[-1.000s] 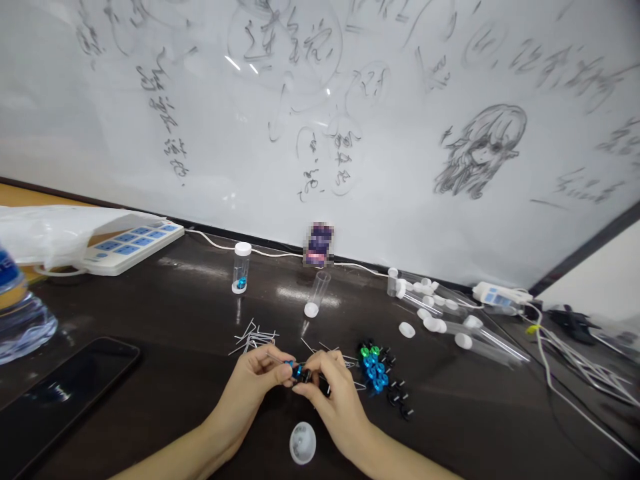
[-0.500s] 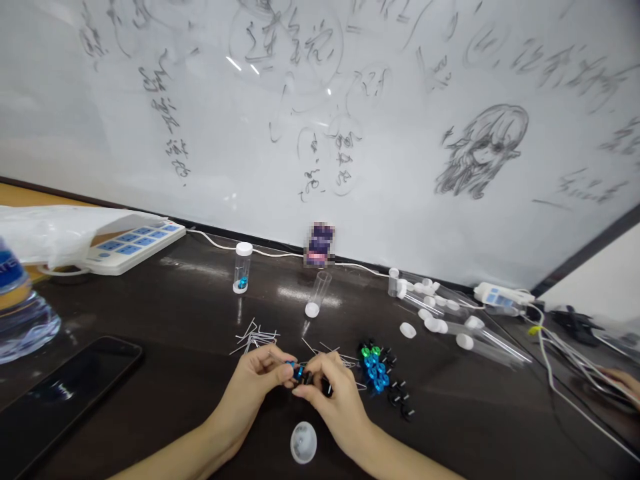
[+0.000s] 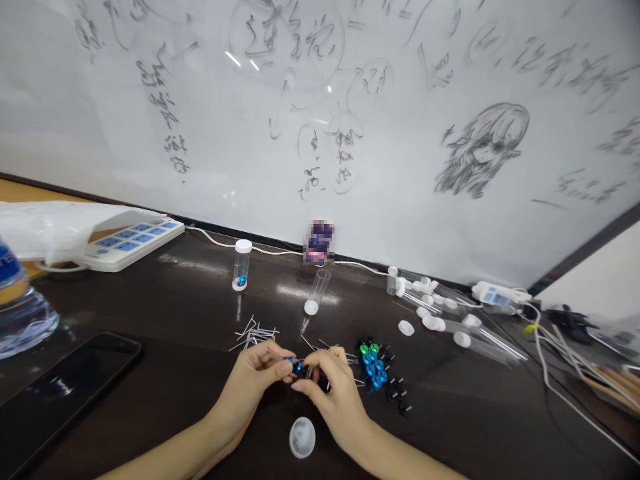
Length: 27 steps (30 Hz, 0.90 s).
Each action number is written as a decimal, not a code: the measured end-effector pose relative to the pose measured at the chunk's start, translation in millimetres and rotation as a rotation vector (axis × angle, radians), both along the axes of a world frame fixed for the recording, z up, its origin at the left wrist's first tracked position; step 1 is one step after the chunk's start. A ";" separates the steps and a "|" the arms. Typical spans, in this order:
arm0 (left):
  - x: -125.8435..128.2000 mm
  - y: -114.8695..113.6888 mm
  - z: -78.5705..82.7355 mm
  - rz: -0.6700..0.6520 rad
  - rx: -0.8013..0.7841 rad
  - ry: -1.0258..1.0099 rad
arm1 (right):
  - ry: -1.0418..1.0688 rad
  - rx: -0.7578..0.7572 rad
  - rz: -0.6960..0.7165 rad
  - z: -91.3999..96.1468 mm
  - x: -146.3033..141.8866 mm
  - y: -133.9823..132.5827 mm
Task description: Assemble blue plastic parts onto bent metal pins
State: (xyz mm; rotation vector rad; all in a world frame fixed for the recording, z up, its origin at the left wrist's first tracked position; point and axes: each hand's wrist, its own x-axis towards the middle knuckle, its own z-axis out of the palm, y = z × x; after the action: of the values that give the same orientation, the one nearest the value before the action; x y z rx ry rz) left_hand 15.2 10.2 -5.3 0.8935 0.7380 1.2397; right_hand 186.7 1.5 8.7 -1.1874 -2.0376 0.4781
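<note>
Both hands meet at the middle front of the dark table, closed around a small blue and black ring-shaped part [image 3: 299, 367]. My left hand [image 3: 250, 378] pinches its blue end between thumb and fingers; my right hand [image 3: 336, 387] grips the black end. Fingers cover much of the part. Just behind my left hand lies a pile of thin L-shaped metal rods [image 3: 254, 333], like hex keys; more lie partly hidden behind my right hand. Right of that hand sit several blue rings [image 3: 374, 369], green rings [image 3: 369, 349] and black pieces with metal pins [image 3: 399, 389]. A small translucent cup [image 3: 303, 438] stands between my forearms.
Farther back stand a capped clear tube [image 3: 242, 265] with a blue piece inside and an uncapped tube [image 3: 319, 288]. Several tubes and white caps [image 3: 434, 323] lie right. At left are a phone [image 3: 70, 393], water bottle [image 3: 25, 313] and power strip [image 3: 135, 245]. Another person's hand [image 3: 617, 387] shows at right.
My hands keep their grip on the blue and black part, with only slight finger movement. The other person's hand at the right edge has come farther into view.
</note>
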 end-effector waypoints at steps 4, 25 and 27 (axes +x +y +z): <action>-0.7 -1.3 2.0 0.012 -0.007 -0.018 | -0.013 0.005 0.039 2.7 0.8 -1.7; -0.9 -0.8 1.2 -0.006 0.008 -0.038 | 0.038 0.043 0.053 -2.2 1.4 -1.0; -1.1 -1.4 1.1 -0.008 0.007 -0.040 | 0.058 0.052 0.062 -1.4 1.9 -1.8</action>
State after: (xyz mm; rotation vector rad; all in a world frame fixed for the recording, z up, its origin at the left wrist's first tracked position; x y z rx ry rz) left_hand 14.2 8.8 -4.2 0.8738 0.6985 1.2505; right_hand 188.6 -0.3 7.2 -1.0707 -2.0297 0.4808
